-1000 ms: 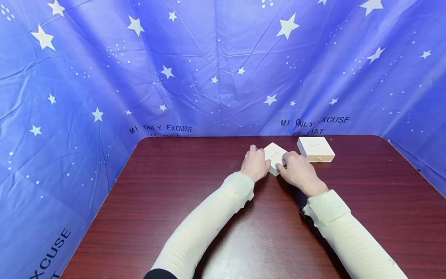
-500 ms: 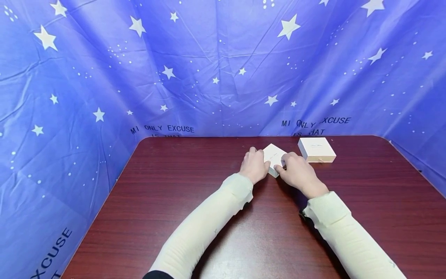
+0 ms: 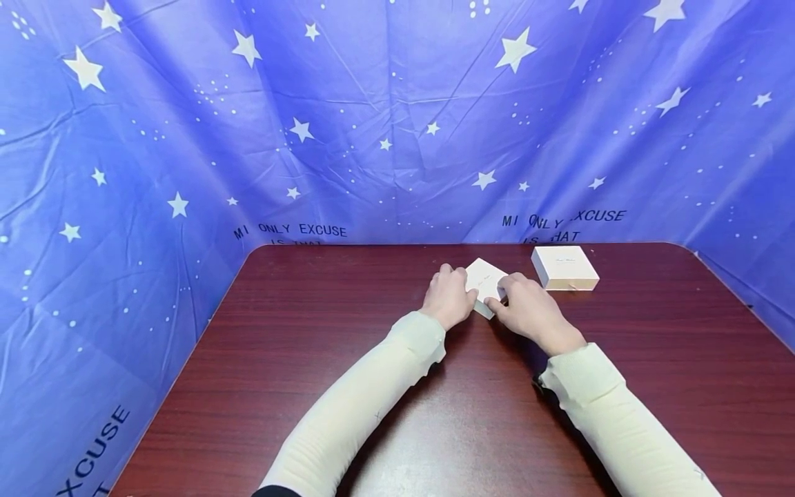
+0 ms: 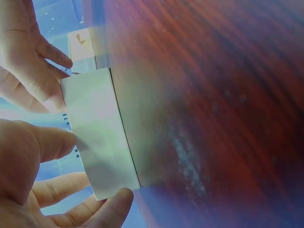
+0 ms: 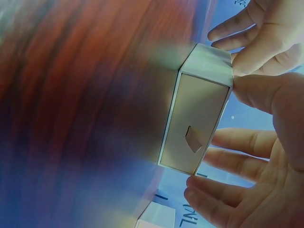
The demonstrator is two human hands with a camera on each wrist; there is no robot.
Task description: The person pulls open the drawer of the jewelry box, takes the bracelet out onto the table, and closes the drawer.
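"Anything being held?"
"Yes, the person's left grip (image 3: 447, 298) and right grip (image 3: 531, 310) both clasp a white rectangular cardboard box (image 3: 483, 279), each thumb toward its near corner."
"Where's that?"
"On the glossy red-brown wood-grain surface (image 3: 472, 414), near the far edge, left of and apart from a second white cardboard box (image 3: 564, 266) with a tan front."

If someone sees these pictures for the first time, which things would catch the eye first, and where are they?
Most likely the blue star-patterned backdrop, which fills the upper part of the head view behind the dark red table. Next, the eye would probably go to the white box held between the left hand and right hand. A second box lies to its right, near the table's far edge.
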